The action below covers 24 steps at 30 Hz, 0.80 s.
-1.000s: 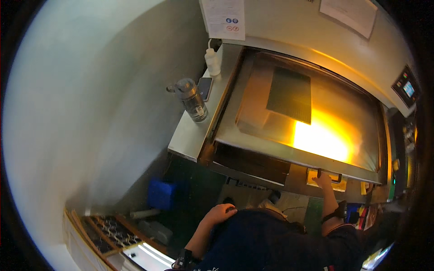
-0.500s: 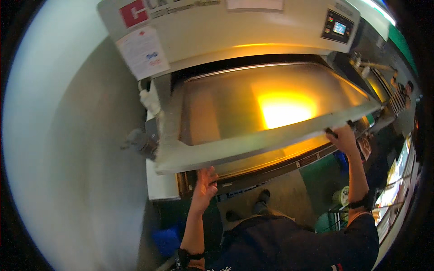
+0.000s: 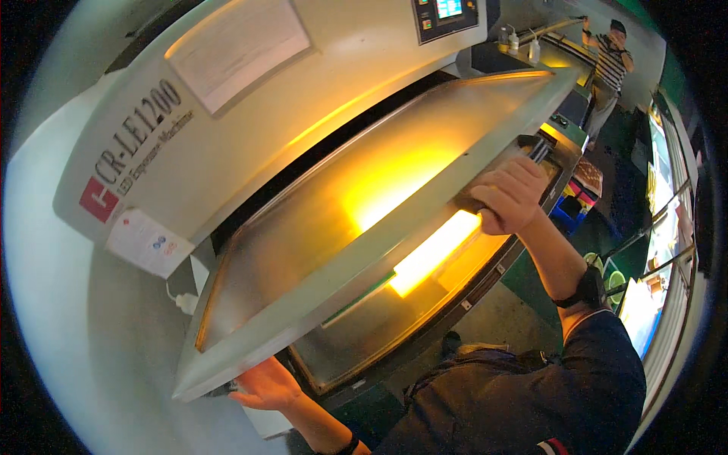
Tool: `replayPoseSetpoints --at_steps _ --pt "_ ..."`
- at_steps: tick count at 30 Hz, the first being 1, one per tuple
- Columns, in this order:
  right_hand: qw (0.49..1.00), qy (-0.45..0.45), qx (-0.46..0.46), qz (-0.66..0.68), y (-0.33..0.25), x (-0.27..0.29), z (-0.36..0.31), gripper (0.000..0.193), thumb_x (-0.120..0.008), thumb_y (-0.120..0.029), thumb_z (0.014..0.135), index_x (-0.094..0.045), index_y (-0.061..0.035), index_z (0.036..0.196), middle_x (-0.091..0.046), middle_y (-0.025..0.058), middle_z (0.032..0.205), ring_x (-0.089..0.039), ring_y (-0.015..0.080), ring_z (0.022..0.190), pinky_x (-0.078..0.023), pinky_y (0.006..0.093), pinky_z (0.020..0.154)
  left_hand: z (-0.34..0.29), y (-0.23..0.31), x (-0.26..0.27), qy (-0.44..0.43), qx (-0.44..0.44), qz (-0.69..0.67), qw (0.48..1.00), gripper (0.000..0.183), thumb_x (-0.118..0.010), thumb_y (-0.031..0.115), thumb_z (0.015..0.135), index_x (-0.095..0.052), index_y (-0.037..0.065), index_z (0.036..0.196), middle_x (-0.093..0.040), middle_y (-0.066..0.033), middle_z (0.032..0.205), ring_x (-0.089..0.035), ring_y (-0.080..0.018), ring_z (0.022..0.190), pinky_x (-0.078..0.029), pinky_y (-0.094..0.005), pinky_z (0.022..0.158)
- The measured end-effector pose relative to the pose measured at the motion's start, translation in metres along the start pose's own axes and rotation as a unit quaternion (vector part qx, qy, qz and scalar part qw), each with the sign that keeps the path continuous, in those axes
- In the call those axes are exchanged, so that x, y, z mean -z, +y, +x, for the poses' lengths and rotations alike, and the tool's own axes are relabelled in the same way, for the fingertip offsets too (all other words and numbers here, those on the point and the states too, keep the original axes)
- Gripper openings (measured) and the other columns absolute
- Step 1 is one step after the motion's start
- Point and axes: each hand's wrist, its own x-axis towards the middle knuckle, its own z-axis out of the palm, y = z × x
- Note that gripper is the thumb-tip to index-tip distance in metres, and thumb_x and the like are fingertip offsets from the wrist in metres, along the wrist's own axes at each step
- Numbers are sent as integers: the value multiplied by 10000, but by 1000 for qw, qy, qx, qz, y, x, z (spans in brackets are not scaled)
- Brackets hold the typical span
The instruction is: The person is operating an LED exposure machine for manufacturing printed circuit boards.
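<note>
A large hinged frame (image 3: pixel 356 254) with a pale metal rim and a clear sheet is raised at a slant above a glass bed (image 3: pixel 341 356). My right hand (image 3: pixel 509 193) is closed round the dark handle (image 3: pixel 539 152) at the frame's front edge. Palm up, my left hand (image 3: pixel 267 384) is against the underside of the frame's near left corner. Its thumb stands apart, while the other fingers are partly hidden by the rim. Yellow light glows through the sheet, and a bright strip (image 3: pixel 434 256) reflects on the bed.
Behind the frame rises the machine's pale hood (image 3: pixel 326 76) with a control panel (image 3: pixel 447 17) and papers taped on. Bottles (image 3: pixel 514 42) stand on a bench at the far right, where another person (image 3: pixel 611 64) in a striped shirt stands. A lit rack (image 3: pixel 656 205) is on the right.
The frame has been lifted higher, showing more of the bed. My right hand has risen with the handle. My left hand has come up under the left corner. My view has turned to the right.
</note>
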Motion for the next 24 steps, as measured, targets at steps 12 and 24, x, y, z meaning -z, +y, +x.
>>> replayPoseSetpoints --at_steps 12,24 --pt "989 78 116 -53 39 -37 46 226 -572 -369 818 -621 -149 802 -505 -44 678 -496 125 574 -391 284 585 -80 -240 148 106 468 801 357 1103 -552 703 770 -133 -54 1455 -100 -256 1522 -145 -378 1407 -96 -571 1116" --pt "994 38 80 -69 29 -27 55 171 -618 -331 733 -552 -178 772 -466 -17 688 -486 172 592 -400 313 617 -49 -174 235 30 524 789 319 963 -804 384 701 -269 44 1426 -318 -171 1449 -325 -329 1337 -341 -590 1029"
